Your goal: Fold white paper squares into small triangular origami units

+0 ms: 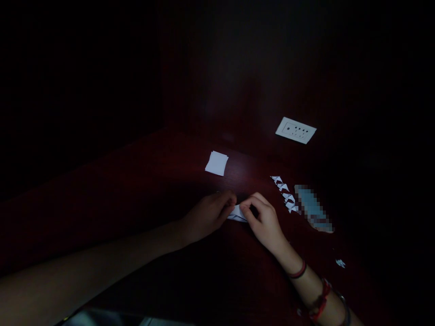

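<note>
Both of my hands meet over a small white piece of folded paper [237,213] lying on a dark red-brown table [136,190]. My left hand [207,216] presses its fingertips on the paper's left end. My right hand [263,221] pinches the right end between thumb and fingers. The scene is very dim.
A small stack of white paper squares [216,163] lies farther back. A row of several folded paper pieces [284,194] sits to the right, beside a blurred bluish object [313,209]. A white wall socket plate [295,130] is behind. A paper scrap [340,263] lies at the right.
</note>
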Motion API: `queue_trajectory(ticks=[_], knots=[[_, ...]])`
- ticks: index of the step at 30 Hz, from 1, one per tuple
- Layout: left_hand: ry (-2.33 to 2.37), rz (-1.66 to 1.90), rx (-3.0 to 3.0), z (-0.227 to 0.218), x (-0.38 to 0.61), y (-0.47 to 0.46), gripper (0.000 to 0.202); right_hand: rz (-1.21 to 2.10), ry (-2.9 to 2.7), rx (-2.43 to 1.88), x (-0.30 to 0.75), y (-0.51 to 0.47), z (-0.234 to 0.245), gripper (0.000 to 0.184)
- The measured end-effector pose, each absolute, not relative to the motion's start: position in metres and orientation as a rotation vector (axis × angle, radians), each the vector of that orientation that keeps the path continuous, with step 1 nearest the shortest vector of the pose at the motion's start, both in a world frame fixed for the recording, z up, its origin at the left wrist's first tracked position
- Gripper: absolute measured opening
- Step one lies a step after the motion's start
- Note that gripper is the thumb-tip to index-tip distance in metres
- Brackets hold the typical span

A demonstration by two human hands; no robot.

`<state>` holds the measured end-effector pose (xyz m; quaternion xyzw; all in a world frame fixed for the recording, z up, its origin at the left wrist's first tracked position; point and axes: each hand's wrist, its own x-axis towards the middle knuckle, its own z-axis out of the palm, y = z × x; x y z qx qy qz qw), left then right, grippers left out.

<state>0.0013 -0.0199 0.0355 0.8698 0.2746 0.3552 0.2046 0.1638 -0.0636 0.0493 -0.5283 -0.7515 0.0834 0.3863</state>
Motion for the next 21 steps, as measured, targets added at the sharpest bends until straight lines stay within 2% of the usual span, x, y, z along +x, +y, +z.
queue_trajectory(ticks=[3, 13, 21], knots=[[0.763, 0.986, 2.364, 0.035, 0.000, -0.017, 0.007, 0.273, -1.935, -1.323, 0.168, -0.061, 0.047, 0.008], [0.726, 1.000, 2.350, 0.038, -0.001, -0.018, 0.007, 0.246, -1.964, -1.353, 0.174, -0.061, 0.047, 0.015], [0.713, 1.051, 2.280, 0.036, 0.000, -0.017, 0.008, 0.278, -1.956, -1.308, 0.169, -0.064, 0.050, 0.009]])
